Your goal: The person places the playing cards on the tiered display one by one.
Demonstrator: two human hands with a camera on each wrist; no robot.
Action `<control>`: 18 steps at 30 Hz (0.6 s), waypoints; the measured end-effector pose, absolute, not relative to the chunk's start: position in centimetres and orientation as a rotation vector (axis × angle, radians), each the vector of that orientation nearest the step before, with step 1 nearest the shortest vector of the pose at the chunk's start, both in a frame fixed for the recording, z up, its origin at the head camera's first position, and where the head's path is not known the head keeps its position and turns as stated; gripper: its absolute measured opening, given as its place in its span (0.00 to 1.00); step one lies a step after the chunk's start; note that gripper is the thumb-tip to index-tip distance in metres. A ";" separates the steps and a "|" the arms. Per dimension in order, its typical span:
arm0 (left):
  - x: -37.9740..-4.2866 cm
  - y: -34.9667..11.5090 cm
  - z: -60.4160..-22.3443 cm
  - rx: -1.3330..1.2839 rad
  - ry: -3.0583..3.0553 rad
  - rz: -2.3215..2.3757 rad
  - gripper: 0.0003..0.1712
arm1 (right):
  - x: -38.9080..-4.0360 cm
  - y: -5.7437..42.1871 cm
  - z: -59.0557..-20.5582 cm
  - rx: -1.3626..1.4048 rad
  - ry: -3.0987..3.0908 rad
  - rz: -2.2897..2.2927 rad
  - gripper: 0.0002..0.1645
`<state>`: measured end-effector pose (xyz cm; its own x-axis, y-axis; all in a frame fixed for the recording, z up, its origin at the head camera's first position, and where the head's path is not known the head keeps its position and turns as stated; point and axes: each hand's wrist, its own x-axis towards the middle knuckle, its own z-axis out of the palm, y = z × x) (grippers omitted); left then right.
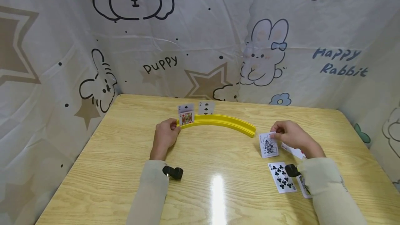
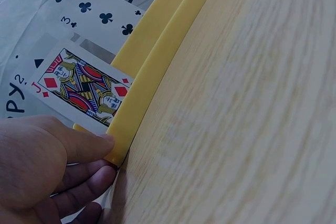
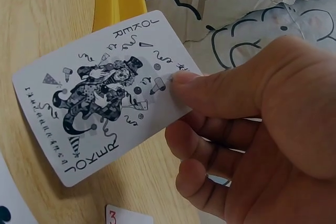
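A curved yellow card holder [image 1: 225, 119] stands on the table. My left hand [image 1: 165, 135] pinches its left end between thumb and fingers, as the left wrist view shows. In the holder near that hand stands a jack of diamonds [image 2: 86, 87], with a two card [image 1: 186, 107] behind it. A three of clubs [image 2: 104, 23] stands farther along. My right hand [image 1: 292, 136] pinches a black-and-white joker card [image 3: 105, 98] by one edge, face toward me, right of the holder's right end.
On the table at the right lie a ten of clubs [image 1: 282, 177], a face card [image 1: 303, 186] partly under the right sleeve, and a red-marked three [image 3: 126, 215] below the right hand. A printed cloth [image 1: 200, 44] hangs behind the wooden table [image 1: 193, 169].
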<state>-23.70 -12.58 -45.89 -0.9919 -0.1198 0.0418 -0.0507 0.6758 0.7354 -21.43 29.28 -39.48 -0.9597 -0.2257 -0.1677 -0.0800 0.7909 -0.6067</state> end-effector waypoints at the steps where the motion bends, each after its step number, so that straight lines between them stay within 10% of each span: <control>1: -23.7 -12.6 -45.9 0.143 -2.798 -1.220 0.19 | -21.4 29.3 -39.4 -0.243 2.747 -0.923 0.03; 18: -23.8 -12.7 -46.0 0.138 -2.787 -1.217 0.19 | -21.3 28.3 -38.4 -0.228 2.798 -0.990 0.04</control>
